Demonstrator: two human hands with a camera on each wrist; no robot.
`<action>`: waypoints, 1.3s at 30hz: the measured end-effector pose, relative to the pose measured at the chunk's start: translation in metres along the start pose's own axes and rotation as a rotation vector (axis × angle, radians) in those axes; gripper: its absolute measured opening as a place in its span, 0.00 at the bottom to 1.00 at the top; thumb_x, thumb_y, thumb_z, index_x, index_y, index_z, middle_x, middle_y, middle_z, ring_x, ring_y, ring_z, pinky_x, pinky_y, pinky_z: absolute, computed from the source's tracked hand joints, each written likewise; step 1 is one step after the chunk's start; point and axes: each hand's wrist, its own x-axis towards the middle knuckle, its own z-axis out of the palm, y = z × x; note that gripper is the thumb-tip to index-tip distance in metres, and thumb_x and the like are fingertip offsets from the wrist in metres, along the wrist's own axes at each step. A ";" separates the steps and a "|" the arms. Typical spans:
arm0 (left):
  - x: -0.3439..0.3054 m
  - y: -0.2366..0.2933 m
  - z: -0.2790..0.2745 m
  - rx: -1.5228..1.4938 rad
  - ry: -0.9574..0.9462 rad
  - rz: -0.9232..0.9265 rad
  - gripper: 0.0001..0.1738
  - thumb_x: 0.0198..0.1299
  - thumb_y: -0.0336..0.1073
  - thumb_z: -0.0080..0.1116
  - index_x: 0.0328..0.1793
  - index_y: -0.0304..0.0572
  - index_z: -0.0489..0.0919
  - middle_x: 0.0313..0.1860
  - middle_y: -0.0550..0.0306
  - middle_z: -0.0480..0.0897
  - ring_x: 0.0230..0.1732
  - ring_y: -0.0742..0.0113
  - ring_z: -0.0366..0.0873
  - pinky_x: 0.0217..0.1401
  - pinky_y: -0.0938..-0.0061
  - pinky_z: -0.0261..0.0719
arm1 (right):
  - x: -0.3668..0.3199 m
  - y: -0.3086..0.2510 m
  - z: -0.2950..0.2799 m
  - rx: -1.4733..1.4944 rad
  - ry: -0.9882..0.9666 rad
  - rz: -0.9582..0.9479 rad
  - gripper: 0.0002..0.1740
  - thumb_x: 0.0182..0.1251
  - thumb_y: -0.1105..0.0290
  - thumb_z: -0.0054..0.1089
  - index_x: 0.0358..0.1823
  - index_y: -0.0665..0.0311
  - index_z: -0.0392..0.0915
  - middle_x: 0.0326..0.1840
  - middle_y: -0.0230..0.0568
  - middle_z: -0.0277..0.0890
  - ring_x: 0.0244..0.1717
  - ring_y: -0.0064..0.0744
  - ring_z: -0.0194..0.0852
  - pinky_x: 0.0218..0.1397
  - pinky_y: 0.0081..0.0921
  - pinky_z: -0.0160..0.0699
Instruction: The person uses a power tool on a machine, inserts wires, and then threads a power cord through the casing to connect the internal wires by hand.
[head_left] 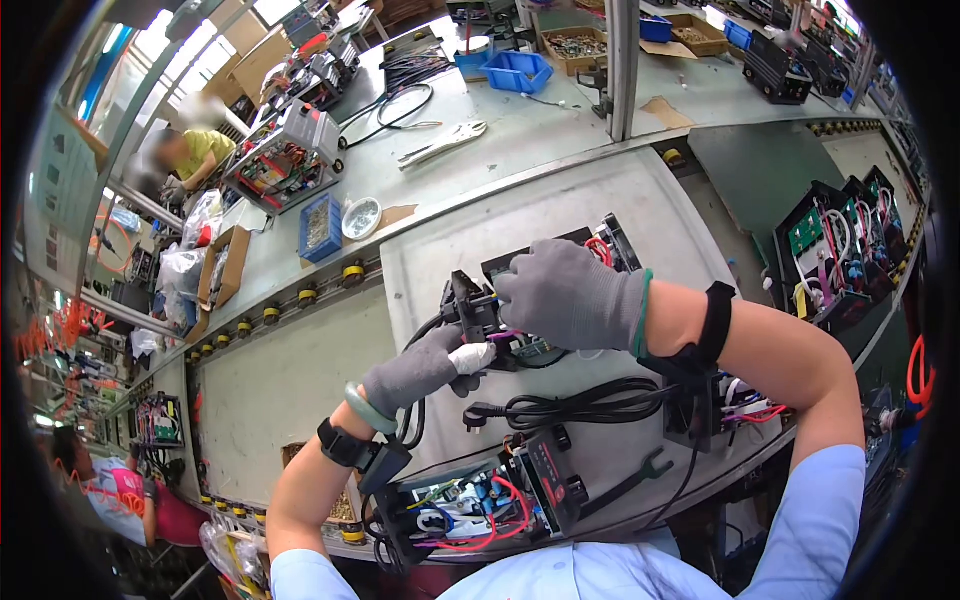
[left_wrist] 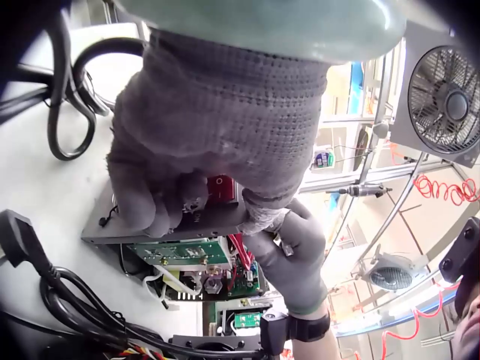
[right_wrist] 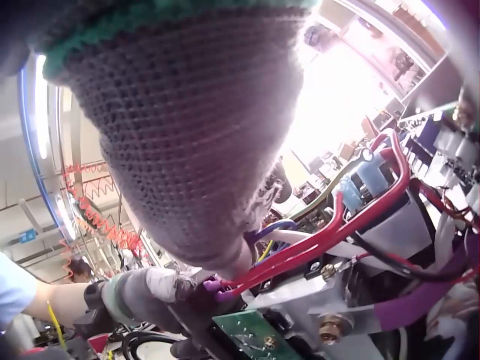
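Observation:
In the head view, my gloved left hand, white wrapping on one digit, grips the black end panel of an opened electrical unit. The left wrist view shows my fingers curled over that panel beside a red rocker switch; a green circuit board lies behind it. My gloved right hand is curled over the unit's interior. In the right wrist view its fingertips pinch at red wires, close to their purple ends; the exact grip is partly hidden by the glove.
A coiled black power cord lies nearer my body, beside another opened unit and a dark wrench-shaped tool. More units stand at right. Beyond the rollers are a blue bin and a white dish.

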 end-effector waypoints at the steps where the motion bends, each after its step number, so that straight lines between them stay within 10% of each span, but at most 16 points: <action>1: 0.000 -0.001 -0.002 0.007 -0.012 -0.004 0.28 0.68 0.57 0.59 0.50 0.35 0.77 0.37 0.62 0.77 0.35 0.76 0.77 0.36 0.77 0.79 | 0.002 -0.003 0.002 -0.047 0.006 0.028 0.03 0.53 0.66 0.61 0.24 0.51 0.81 0.29 0.31 0.75 0.36 0.32 0.80 0.39 0.33 0.78; 21: -0.001 -0.012 -0.001 -0.080 -0.004 0.121 0.23 0.68 0.51 0.61 0.50 0.36 0.77 0.34 0.60 0.78 0.35 0.73 0.76 0.39 0.74 0.78 | 0.026 -0.006 -0.018 0.072 -0.335 0.001 0.10 0.59 0.62 0.64 0.33 0.59 0.88 0.31 0.39 0.85 0.35 0.41 0.87 0.37 0.38 0.82; 39: -0.002 -0.008 -0.001 -0.075 -0.008 0.070 0.27 0.66 0.55 0.61 0.51 0.35 0.78 0.36 0.58 0.79 0.35 0.72 0.76 0.39 0.74 0.77 | 0.008 0.003 0.013 0.100 -0.083 -0.014 0.07 0.55 0.65 0.61 0.23 0.57 0.83 0.30 0.36 0.79 0.33 0.37 0.83 0.38 0.35 0.80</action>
